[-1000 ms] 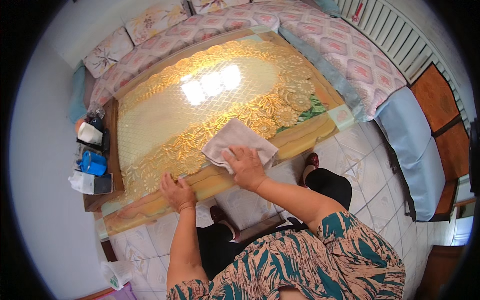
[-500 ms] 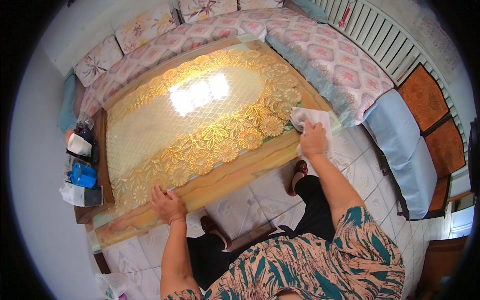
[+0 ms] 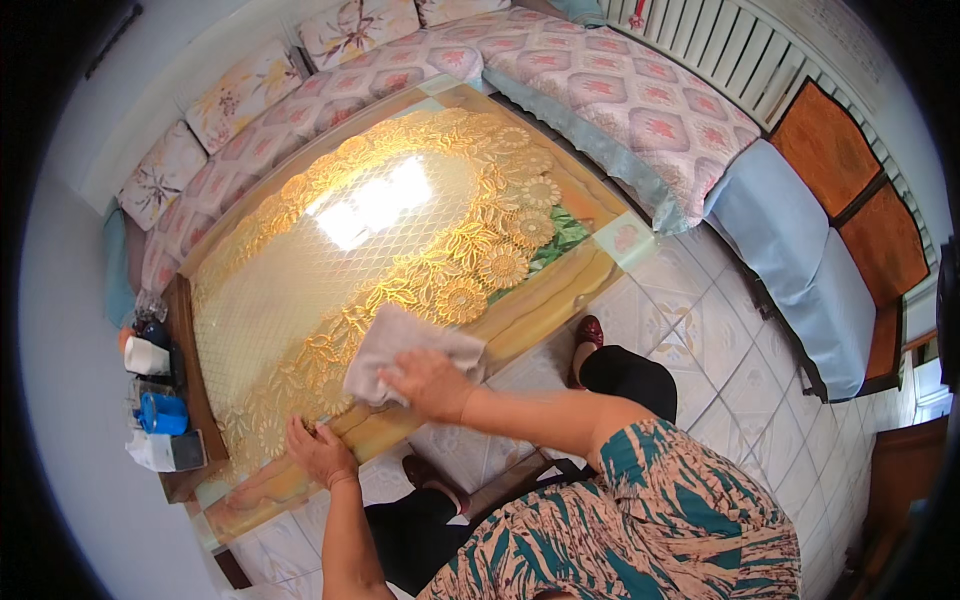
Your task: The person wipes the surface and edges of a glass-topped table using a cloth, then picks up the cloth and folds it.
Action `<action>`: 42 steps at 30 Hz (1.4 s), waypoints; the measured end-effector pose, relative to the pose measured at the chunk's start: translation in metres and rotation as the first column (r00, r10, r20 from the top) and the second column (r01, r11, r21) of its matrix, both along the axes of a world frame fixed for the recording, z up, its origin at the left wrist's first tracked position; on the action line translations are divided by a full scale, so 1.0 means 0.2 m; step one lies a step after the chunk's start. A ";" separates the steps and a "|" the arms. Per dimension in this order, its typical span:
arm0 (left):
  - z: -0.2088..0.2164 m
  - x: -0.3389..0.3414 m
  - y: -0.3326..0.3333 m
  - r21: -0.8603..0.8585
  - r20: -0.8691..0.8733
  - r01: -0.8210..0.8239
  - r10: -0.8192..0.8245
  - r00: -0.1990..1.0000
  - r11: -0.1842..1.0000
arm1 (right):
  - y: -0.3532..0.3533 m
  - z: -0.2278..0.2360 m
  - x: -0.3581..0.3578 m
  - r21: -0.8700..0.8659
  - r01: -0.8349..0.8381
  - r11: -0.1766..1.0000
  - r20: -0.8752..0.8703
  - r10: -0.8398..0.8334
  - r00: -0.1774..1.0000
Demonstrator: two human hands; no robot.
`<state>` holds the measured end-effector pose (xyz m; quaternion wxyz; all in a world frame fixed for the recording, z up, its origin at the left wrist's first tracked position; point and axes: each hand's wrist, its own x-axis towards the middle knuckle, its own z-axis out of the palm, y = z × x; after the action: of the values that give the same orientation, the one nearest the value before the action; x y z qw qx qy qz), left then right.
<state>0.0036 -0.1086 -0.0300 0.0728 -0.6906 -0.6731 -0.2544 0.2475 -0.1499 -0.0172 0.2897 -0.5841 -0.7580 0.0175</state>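
A gold lace-patterned table mat (image 3: 300, 270) with raised flowers covers most of a table (image 3: 480, 345) that has a marbled tan border. My right hand (image 3: 430, 385) presses a pale pinkish cloth (image 3: 405, 335) onto the mat's near edge, its fingers bent over the cloth. The cloth lies partly spread across the golden flowers and the tan border. To its left, my left hand (image 3: 322, 455) rests on the same near edge, fingers apart and touching the mat's rim; it holds nothing visible. Window light glares off the middle of the mat.
On the left, a wooden tray (image 3: 195, 370) carries a white paper roll (image 3: 147, 356), a blue container (image 3: 162, 412) and a tissue box (image 3: 170, 450). A patterned sofa (image 3: 620, 90) wraps the far sides. A blue-covered seat (image 3: 790, 260) stands right, above a tiled floor (image 3: 690, 330).
My right hand has swept the cloth leftward along the near edge, from the right corner to close by my left hand. The left hand stays near the same edge. The view has shifted.
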 end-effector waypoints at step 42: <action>0.05 0.01 -0.03 -0.039 -0.011 0.007 -0.007 1.000 0.999 | 0.56 -0.03 1.34 -0.121 0.702 0.702 0.132 -0.690 0.712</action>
<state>0.0062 -0.1146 -0.0201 0.0623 -0.6955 -0.6752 -0.2377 0.5160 -0.0384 -0.0227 0.1972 -0.8488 -0.4876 -0.0539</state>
